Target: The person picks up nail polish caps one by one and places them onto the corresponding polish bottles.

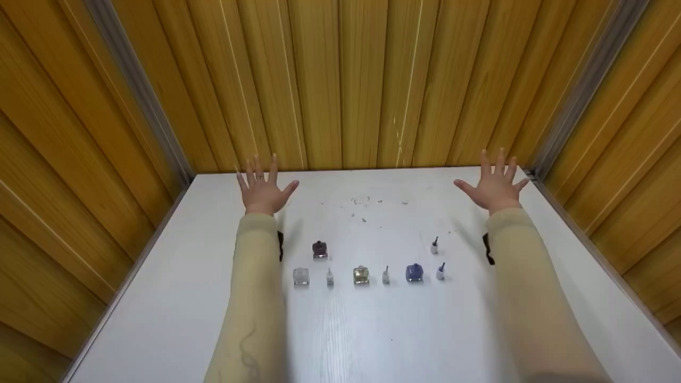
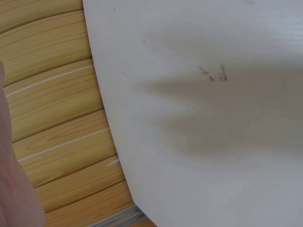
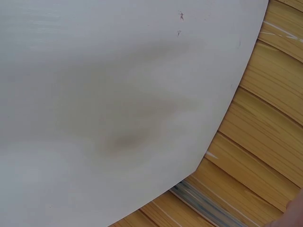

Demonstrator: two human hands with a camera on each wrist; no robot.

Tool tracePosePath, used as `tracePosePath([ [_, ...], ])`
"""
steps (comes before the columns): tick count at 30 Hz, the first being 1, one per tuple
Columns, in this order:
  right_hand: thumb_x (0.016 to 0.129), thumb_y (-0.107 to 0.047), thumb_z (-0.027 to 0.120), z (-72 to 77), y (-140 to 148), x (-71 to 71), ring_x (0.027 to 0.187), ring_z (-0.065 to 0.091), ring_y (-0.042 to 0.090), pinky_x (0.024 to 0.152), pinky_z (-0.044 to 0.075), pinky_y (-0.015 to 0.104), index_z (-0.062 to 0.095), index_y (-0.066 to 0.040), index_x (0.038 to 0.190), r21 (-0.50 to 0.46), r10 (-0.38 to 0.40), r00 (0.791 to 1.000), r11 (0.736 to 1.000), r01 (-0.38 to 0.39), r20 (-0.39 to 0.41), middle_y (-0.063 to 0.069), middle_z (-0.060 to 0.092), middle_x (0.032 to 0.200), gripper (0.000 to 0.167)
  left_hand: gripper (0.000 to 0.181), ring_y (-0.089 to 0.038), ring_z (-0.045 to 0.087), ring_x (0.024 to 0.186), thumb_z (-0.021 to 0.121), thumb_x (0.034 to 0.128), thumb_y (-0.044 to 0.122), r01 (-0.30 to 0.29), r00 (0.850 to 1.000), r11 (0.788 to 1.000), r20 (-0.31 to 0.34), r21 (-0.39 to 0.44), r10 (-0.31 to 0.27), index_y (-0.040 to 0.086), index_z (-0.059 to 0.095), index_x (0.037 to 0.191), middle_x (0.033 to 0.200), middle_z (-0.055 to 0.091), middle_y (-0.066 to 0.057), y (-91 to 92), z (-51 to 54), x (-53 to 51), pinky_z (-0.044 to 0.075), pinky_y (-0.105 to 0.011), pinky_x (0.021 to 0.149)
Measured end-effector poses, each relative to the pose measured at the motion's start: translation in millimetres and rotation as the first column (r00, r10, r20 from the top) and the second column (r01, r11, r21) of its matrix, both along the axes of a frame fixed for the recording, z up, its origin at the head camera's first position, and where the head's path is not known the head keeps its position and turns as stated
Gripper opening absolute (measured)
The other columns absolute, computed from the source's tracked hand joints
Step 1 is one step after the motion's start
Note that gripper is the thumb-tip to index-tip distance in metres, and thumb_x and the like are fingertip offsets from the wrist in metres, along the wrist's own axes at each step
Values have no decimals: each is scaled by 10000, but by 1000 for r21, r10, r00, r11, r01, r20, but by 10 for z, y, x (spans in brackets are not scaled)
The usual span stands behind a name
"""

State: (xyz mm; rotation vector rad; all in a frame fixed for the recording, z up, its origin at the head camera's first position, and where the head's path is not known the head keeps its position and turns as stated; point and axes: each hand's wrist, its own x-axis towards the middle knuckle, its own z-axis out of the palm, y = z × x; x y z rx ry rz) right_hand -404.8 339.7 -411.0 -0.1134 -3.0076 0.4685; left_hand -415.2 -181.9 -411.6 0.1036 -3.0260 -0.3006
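Note:
Both hands are held over the table with fingers spread and straight, holding nothing: my left hand [image 1: 263, 192] at the far left and my right hand [image 1: 497, 187] at the far right. Between the forearms stand small uncapped nail polish bottles: a dark maroon one [image 1: 320, 250], a clear one [image 1: 301, 276], a yellowish one [image 1: 361, 275] and a violet-blue one [image 1: 414, 273]. White brush caps stand brush up among them, including a pale-brushed cap [image 1: 330, 279], a middle cap [image 1: 385, 276], a blue-brushed cap [image 1: 440, 273] and a dark-brushed cap [image 1: 434, 248].
The white table [image 1: 340, 330] meets a wood-patterned wall [image 1: 340, 85] at its far edge, with similar panels at both sides. Dark marks [image 1: 364, 219] spot its far middle. Blurred hand shadows fall on the tabletop in both wrist views.

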Motion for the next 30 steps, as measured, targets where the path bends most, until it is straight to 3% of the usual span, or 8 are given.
tracePosePath([
  [20,845,-919,361,14,7,6,1488,-258,587,1064,-77,898,-162,-179,1636,15,-11,1000,1000,11,0,224,-338,1647,1202,949,-411,-175,1591,313,971,791,2,1000,1000,0,0,-2,292,-133,1645,1722,-176,-175,5,-26,-28,-67,-642,1291],
  [30,847,-920,356,1,25,8,1496,-241,594,1050,-68,913,-142,-162,1641,15,-3,1000,1000,3,3,232,-328,1651,1206,947,-388,-216,1586,321,979,778,10,1000,1000,14,21,-10,283,-133,1646,1714,-213,-171,-9,-22,14,-97,-636,1287],
])
